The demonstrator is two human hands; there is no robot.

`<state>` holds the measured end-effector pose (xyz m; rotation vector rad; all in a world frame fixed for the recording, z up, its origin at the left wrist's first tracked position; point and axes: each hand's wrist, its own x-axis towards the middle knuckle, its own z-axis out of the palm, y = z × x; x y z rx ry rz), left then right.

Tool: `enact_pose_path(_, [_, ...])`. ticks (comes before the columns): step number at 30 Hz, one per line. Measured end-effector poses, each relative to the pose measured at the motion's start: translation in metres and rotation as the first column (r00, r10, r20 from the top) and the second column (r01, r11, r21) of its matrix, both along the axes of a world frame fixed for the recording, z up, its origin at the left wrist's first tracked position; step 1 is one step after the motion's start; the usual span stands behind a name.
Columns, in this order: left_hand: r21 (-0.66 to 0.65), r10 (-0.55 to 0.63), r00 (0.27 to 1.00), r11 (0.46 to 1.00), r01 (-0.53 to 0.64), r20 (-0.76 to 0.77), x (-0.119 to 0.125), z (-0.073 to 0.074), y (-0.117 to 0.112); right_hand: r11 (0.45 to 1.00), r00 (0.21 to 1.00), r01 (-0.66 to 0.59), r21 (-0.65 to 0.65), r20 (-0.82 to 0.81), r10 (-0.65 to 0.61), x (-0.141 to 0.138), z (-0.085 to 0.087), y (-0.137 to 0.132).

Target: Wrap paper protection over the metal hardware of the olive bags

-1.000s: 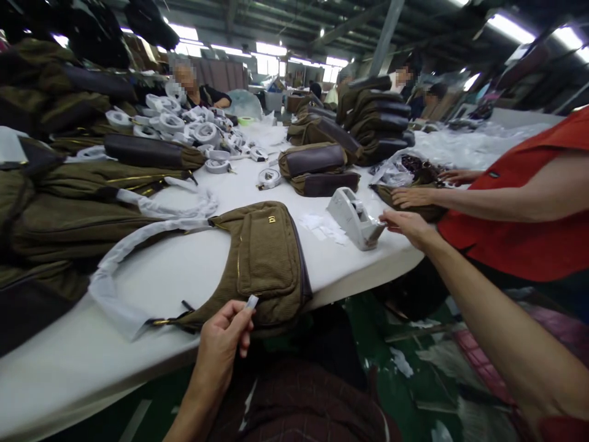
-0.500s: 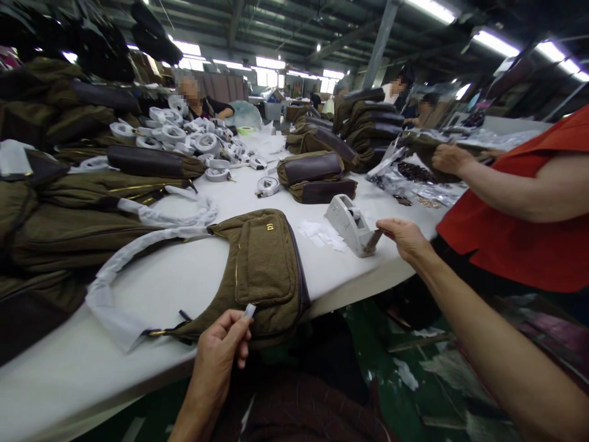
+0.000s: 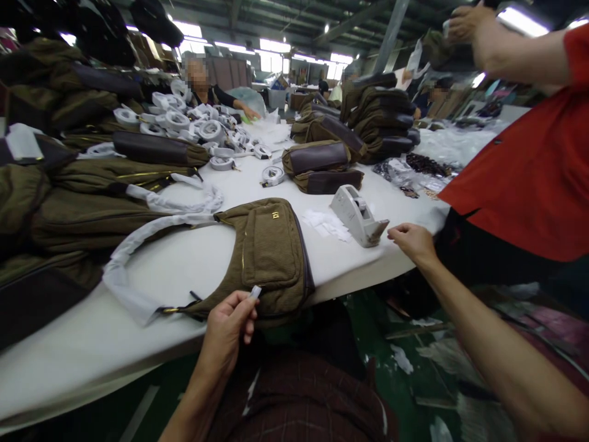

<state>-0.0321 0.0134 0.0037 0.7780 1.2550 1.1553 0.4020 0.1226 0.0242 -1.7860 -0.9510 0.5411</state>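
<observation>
The small bag of ribbed olive-brown fabric (image 3: 271, 252) lies on the white-covered bench (image 3: 184, 264), its front pocket facing up. A gold-coloured metal emblem (image 3: 275, 215) sits near the pocket's upper corner; its shape is too small to read. Faint marks show on the side of the pale grey tape dispenser (image 3: 352, 212), also illegible.

The left hand (image 3: 230, 322) pinches a small whitish slip (image 3: 255, 291) between thumb and forefinger, over the lower part of the bag; no writing on it can be made out. The right hand (image 3: 414, 242) has its fingertips drawn together just beside the dispenser's cutting end; whether clear tape runs between them cannot be told.

The bag's lower side reaches the near edge of the bench, which slants up towards the right. The dispenser stands close to that same edge, with loose white paper pieces (image 3: 324, 224) scattered between it and the bag. Bare surface shows inside the loop of the white-wrapped strap (image 3: 133, 245), and in a patch between the bag's right side and the dispenser. Beyond, two folded olive bags with dark brown panels (image 3: 322, 162) and a heap of white-wrapped coiled straps (image 3: 209, 130) take up room. At right stands a co-worker in a red top (image 3: 529, 166).
</observation>
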Motion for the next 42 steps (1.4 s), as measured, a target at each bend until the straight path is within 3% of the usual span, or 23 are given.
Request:
enact_pose_path(4, [0.011,-0.017,1.0,1.0,0.017,0.009,0.0,-0.002,0.0,0.998,0.998,-0.026,-0.054,0.063,0.029,-0.011,0.001,-0.022])
enact_pose_path(6, [0.027,-0.032,0.999,0.999,0.033,-0.032,0.0,-0.001,-0.002,0.993,0.994,-0.111,-0.027,0.008,0.111,-0.039,0.004,-0.035])
enact_pose_path(8, [0.061,-0.041,0.993,0.997,0.047,-0.11,0.0,0.002,-0.005,0.964,0.951,-0.259,0.053,-0.159,0.264,-0.083,0.013,-0.051])
enact_pose_path(10, [0.094,-0.049,0.976,0.993,0.07,-0.213,0.001,0.006,-0.008,0.881,0.797,-0.459,0.115,-0.386,0.465,-0.138,0.025,-0.069])
enact_pose_path(12, [0.121,-0.047,0.948,0.989,0.089,-0.315,0.001,0.011,-0.011,0.749,0.577,-0.649,0.134,-0.555,0.6,-0.194,0.035,-0.086])
enact_pose_path(14, [0.15,-0.033,0.918,0.984,0.1,-0.394,0.0,0.014,-0.015,0.624,0.393,-0.769,0.141,-0.664,0.635,-0.24,0.037,-0.098])
enact_pose_path(16, [0.175,-0.018,0.898,0.979,0.105,-0.44,-0.002,0.014,-0.019,0.574,0.319,-0.807,0.137,-0.716,0.62,-0.27,0.03,-0.104])
enact_pose_path(19, [0.173,-0.025,0.898,0.978,0.112,-0.439,-0.006,0.011,-0.025,0.597,0.353,-0.797,0.094,-0.729,0.587,-0.285,0.012,-0.105])
enact_pose_path(23, [0.147,-0.075,0.934,0.98,0.134,-0.349,-0.008,0.005,-0.029,0.61,0.413,-0.791,0.042,-0.699,0.583,-0.281,-0.005,-0.107])
enact_pose_path(28, [0.139,-0.104,0.942,0.978,0.155,-0.319,-0.005,0.0,-0.029,0.668,0.502,-0.744,-0.01,-0.668,0.549,-0.283,-0.013,-0.111])
enact_pose_path(33, [0.159,-0.105,0.905,0.97,0.184,-0.411,-0.001,-0.002,-0.032,0.693,0.555,-0.719,-0.055,-0.645,0.525,-0.284,-0.018,-0.11])
enact_pose_path(37, [0.15,-0.133,0.913,0.967,0.205,-0.386,-0.002,-0.002,-0.035,0.675,0.552,-0.734,-0.074,-0.644,0.53,-0.28,-0.019,-0.11])
enact_pose_path(42, [0.037,-0.16,0.979,0.986,0.166,-0.13,-0.004,-0.002,-0.031,0.597,0.482,-0.797,-0.088,-0.688,0.542,-0.273,-0.014,-0.109])
